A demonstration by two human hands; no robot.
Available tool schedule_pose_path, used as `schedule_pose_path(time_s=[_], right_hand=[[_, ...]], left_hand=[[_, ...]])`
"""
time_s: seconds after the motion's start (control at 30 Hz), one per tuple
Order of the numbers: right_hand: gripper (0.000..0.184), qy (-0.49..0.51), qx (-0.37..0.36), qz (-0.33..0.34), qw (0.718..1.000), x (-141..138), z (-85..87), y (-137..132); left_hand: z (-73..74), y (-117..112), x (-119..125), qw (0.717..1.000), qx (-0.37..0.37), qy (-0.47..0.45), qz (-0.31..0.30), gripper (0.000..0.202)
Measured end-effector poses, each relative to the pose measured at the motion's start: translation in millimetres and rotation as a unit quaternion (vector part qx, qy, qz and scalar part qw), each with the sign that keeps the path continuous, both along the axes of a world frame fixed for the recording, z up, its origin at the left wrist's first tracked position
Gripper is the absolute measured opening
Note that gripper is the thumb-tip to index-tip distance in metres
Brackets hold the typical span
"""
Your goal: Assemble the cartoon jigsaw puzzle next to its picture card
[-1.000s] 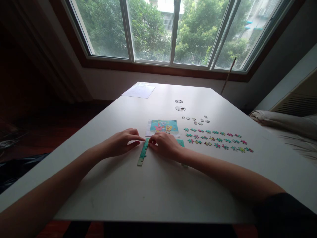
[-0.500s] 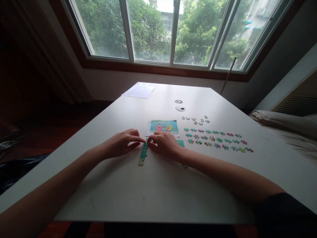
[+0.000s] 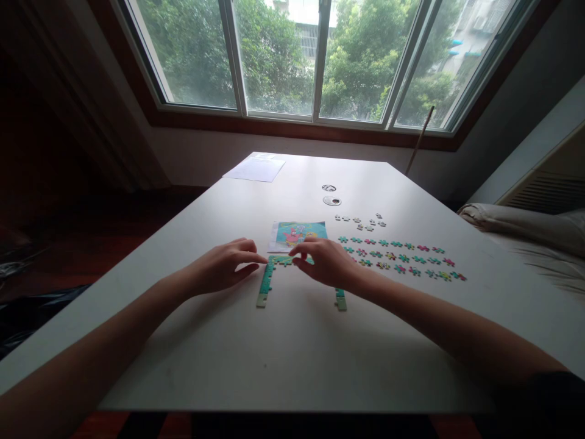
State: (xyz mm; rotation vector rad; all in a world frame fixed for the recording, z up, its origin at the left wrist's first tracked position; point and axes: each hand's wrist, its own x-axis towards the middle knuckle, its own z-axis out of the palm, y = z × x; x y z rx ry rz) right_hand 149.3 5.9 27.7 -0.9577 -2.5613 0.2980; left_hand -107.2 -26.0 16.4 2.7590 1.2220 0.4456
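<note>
Right hand (image 3: 325, 262) moved rightward; hides 1 corner of puzzle border (image 3: 265, 281).

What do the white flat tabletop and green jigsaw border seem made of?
White flat tabletop: probably laminate or painted board, satin; light reflects softly. Green jigsaw border: likely printed cardboard, possibly thin wood; flat, tabbed edges, finish unclear.

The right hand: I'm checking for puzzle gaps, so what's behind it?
The top puzzle strip runs behind the right hand; a side strip shows below it. Hidden: where these would meet and part of the cartoon picture, so gaps there can't be judged.
</note>
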Motion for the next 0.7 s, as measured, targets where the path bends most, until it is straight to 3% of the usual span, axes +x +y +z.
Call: schedule_pose_path(time_s=[0.17, 0.3, 0.5, 0.7], right_hand=[[0.021, -0.031, -0.023, -0.055, 0.998, 49, -1.3, 5], [0.03, -0.051, -0.037, -0.073, 0.995, 76, -10.3, -4], [0.044, -0.057, -0.061, -0.059, 0.995, 80, -28.7, -18], [0.052, -0.077, -0.077, -0.066, 0.992, 80, -29.0, -26]], left_hand=[[-7.4, 4, -12, 0.999, -0.027, -0.004, 0.039, 0.03], [-6.4, 7, -14, 0.997, -0.071, 0.005, 0.034, 0.042], [-9.7, 8, -16, 0.995, -0.102, 0.014, 0.014, 0.063], [-6.3, 3, -12, 0.993, -0.107, 0.047, 0.017, 0.077]])
